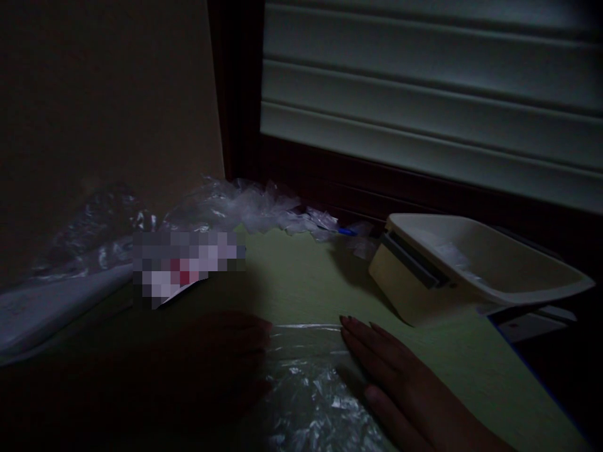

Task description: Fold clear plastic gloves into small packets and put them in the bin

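A sheet or bag of clear, crinkled plastic lies on the green tabletop in front of me, its far edge smoothed straight. My right hand rests on its right side, palm down with fingers stretched out. On the left, in deep shadow, my left hand lies flat at the plastic's other side, fingers extended. Neither hand grips anything that I can see. Darkness hides most of the left hand's outline.
More clear plastic is heaped along the back edge, with a blue object beside it. A cream bin lies tilted at the right. A blurred-out white and red packet sits at the left. Behind stands a slatted shutter.
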`<state>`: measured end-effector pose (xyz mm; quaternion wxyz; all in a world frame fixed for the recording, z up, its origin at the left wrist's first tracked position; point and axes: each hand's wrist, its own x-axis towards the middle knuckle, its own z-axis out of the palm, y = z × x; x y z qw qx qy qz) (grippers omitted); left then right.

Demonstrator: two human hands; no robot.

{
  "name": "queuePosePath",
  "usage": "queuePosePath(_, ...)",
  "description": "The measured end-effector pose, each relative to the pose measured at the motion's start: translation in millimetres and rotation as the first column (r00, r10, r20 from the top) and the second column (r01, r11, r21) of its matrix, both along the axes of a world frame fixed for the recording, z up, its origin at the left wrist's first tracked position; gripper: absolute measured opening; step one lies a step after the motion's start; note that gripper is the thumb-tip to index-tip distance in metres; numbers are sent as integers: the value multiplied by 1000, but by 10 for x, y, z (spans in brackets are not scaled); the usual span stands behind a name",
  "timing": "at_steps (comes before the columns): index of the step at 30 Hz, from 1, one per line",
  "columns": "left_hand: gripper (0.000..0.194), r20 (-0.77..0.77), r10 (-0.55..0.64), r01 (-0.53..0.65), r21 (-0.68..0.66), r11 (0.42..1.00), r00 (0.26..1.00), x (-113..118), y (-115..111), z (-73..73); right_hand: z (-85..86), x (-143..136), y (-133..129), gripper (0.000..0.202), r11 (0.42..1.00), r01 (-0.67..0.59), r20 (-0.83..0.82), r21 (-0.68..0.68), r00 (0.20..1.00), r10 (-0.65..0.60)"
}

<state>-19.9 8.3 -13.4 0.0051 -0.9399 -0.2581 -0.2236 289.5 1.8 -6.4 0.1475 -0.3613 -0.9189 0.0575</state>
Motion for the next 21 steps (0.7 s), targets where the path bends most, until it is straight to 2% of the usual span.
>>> queuePosePath(5, 21, 39, -21, 17, 93, 996, 999, -11, 58, -25, 9, 3, -18, 54, 999, 20, -19, 34, 1000, -20)
queuePosePath(12, 24, 29, -33, 32, 42, 999, 999, 28, 146, -9, -12, 33, -13, 46, 995, 103, -71, 2, 992, -103)
queuePosePath(17, 20, 73, 131, -130, -19, 991, 989, 17, 175, -32, -99, 51, 43, 43, 976, 215, -157, -40, 963, -219)
queuePosePath(19, 23, 41, 194, -194, 8, 981, 980, 3, 192, -45, -127, 57, 61, 41, 977, 209, -157, -37, 965, -212)
queuePosePath(21, 25, 14, 210, -210, 22, 977, 978, 0, 206, -47, -147, 62, 72, 39, 984, 178, -146, -29, 973, -181)
